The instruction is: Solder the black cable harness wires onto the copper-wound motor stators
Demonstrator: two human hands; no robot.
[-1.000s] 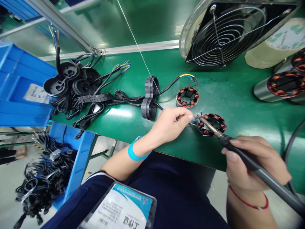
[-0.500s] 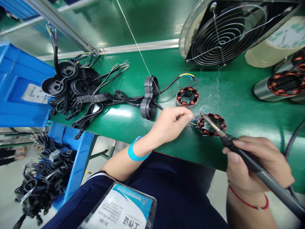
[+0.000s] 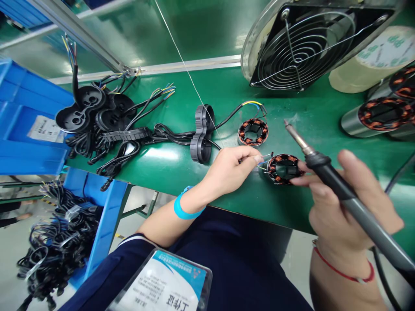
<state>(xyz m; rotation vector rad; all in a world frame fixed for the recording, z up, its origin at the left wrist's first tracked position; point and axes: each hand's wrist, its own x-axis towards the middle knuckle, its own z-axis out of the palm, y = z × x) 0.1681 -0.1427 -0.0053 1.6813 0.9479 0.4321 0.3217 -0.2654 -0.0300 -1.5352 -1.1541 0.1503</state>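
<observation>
My left hand (image 3: 235,168) pinches a thin wire (image 3: 266,155) beside the nearer copper-wound stator (image 3: 282,176). In my right hand (image 3: 350,207) is a soldering iron (image 3: 337,179), its tip raised above the bench and apart from the wire. Fingers of that same hand touch the right side of the nearer stator. A second stator (image 3: 240,136) sits just behind, with a black cable and coloured leads running to it. Left of both lies a black double-ring housing (image 3: 202,134) with cables.
A fan (image 3: 295,56) stands at the back right, by a tape roll (image 3: 379,60) and metal-cased stators (image 3: 353,121). Black housings (image 3: 78,114) and cables lie left, near blue bins (image 3: 22,112). Solder wire (image 3: 181,58) hangs down across the bench.
The soldering iron's tip has lifted away from the wire, up and to the right. Fingers of my right hand have reached out to the nearer stator. My left hand has hardly moved.
</observation>
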